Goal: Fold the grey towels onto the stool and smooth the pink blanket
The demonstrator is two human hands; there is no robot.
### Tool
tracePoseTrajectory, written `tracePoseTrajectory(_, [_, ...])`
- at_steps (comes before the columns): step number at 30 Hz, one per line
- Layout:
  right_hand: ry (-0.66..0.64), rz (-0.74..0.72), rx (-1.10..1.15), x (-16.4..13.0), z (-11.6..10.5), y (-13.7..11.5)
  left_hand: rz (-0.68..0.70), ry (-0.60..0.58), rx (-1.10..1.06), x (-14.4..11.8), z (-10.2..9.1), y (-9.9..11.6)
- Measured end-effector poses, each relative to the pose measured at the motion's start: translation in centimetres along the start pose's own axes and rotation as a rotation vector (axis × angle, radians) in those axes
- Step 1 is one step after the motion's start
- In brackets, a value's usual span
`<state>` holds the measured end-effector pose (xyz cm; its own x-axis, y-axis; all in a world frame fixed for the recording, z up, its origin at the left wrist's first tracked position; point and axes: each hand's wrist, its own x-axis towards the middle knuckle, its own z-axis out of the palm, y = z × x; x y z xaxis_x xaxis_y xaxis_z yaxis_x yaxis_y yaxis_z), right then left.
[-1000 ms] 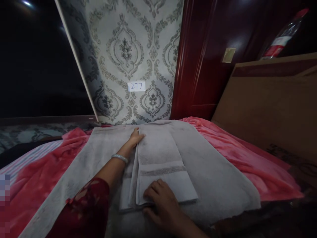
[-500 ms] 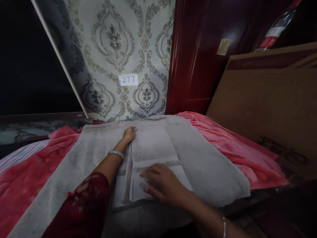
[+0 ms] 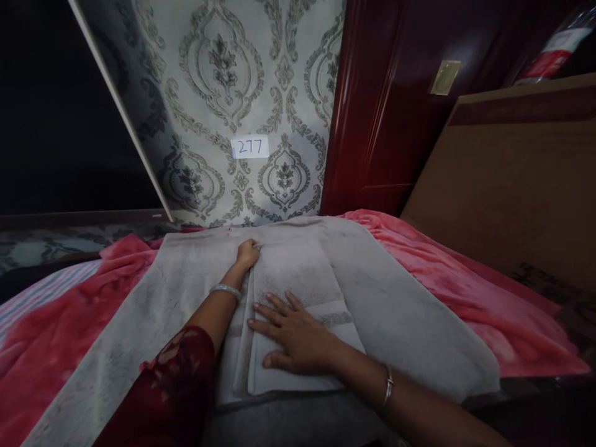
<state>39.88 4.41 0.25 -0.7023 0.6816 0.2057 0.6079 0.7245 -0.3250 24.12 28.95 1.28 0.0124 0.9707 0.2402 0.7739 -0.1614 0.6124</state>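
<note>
A folded pale grey cloth (image 3: 298, 267), perhaps a towel, lies lengthwise in front of me. A darker band crosses its near part, and layered folds show along its left side. My left hand (image 3: 248, 253) is at the far left corner with its fingers curled closed on the cloth's edge; the fingertips are partly hidden. Across the near half, my right hand (image 3: 291, 335) rests flat on top, fingers spread and holding nothing. Beneath the cloth is a larger grey blanket (image 3: 410, 310).
Pink plush fabric (image 3: 470, 292) shows on both sides of the blanket. A big cardboard box (image 3: 507, 186) stands at right, with a plastic bottle (image 3: 556, 53) above it. Behind are patterned wallpaper (image 3: 228, 74) with a "277" label (image 3: 250, 146), and a dark screen (image 3: 69, 118) at left.
My right hand has moved up and left over the cloth and spread its fingers flat. The left hand keeps its place at the far edge. The view has shifted slightly.
</note>
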Motion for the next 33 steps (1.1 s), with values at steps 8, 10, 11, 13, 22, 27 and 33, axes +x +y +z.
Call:
tracePoseTrajectory(8, [-0.093,0.027,0.011,0.0,-0.9,-0.8,0.049,0.070,0.126,-1.9,0.3,1.0])
tracePoseTrajectory(10, [-0.102,0.037,0.045,-0.4,-0.9,-1.6,0.049,0.044,0.170,-2.1,-0.1,1.5])
tracePoseTrajectory(11, [-0.106,0.036,0.069,-0.7,-1.0,-2.0,0.048,0.025,0.194,-2.1,-0.3,1.9])
tracePoseTrajectory(13, [-0.119,0.010,0.131,-1.4,-1.5,-2.8,0.050,-0.003,0.249,-2.1,-1.0,2.8])
tracePoseTrajectory(22, [-0.015,0.112,0.131,-3.4,-3.4,-1.1,0.400,-0.233,0.450,-4.0,0.0,5.0])
tracePoseTrajectory(27, [-0.073,0.070,0.166,-4.0,-2.1,-1.4,0.389,-0.335,0.541,-3.9,0.8,4.1])
tracePoseTrajectory(33, [-0.055,0.079,0.200,-4.1,-1.9,-1.3,0.332,-0.416,0.616,-0.2,-1.1,4.2])
